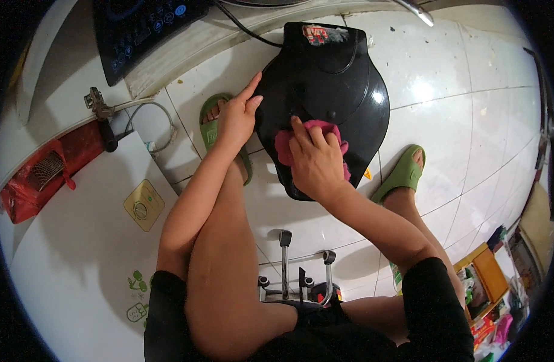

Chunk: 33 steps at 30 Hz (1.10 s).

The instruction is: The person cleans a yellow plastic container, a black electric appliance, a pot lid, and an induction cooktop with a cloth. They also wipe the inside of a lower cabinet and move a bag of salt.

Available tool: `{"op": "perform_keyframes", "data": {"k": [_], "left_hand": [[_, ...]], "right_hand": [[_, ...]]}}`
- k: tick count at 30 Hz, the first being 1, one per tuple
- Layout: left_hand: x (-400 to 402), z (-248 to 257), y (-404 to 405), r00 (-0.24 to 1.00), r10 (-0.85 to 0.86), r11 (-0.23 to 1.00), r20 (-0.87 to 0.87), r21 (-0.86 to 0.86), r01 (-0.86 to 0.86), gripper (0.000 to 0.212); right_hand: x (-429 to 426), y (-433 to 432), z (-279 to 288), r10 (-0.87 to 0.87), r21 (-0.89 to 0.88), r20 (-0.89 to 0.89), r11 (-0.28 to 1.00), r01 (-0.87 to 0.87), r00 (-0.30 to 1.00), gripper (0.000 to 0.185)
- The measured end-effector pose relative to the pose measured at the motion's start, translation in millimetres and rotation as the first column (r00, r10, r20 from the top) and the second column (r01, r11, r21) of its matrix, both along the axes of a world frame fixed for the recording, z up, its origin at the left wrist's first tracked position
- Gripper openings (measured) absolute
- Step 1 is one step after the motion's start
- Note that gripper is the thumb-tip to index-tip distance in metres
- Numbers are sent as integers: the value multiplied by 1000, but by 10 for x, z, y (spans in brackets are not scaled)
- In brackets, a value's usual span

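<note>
A glossy black panel-shaped appliance part (322, 81), wide in the middle and narrower at both ends, stands or lies before me over the tiled floor. A worn red and white sticker is at its far end. My right hand (317, 158) presses a crumpled pink cloth (283, 147) on its nearer part, with the index finger stretched past the cloth. At the left edge of the black object, my left hand (238, 115) rests with index finger and thumb extended; its other fingers are curled and their undersides are hidden.
A black induction cooktop (145, 31) with lit blue touch icons is at the upper left. A white appliance (91, 217) with a dial stands left, near a red plastic bag (46, 176). Chrome stool legs (284, 267) are below. A wooden box (487, 276) and clutter lie lower right.
</note>
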<state>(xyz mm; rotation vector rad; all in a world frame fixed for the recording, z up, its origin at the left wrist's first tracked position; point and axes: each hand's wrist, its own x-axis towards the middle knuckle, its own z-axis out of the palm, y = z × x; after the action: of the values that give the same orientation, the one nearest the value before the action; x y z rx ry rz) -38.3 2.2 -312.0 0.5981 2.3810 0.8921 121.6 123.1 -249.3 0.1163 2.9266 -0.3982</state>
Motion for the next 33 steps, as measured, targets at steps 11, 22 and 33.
{"op": "perform_keyframes", "data": {"k": [11,22,33], "left_hand": [[-15,103,76,1000,-18,999,-2,-48,18,47],[14,209,83,998,38,996,40,-85,-34,47],[-1,171,72,997,36,998,71,-63,-31,45]], "right_hand": [[44,15,-20,-37,-80,-21,996,35,999,37],[-70,84,-29,-56,-123,-67,991,47,996,39],[-138,111,-36,-56,-166,-59,985,46,997,41]]}}
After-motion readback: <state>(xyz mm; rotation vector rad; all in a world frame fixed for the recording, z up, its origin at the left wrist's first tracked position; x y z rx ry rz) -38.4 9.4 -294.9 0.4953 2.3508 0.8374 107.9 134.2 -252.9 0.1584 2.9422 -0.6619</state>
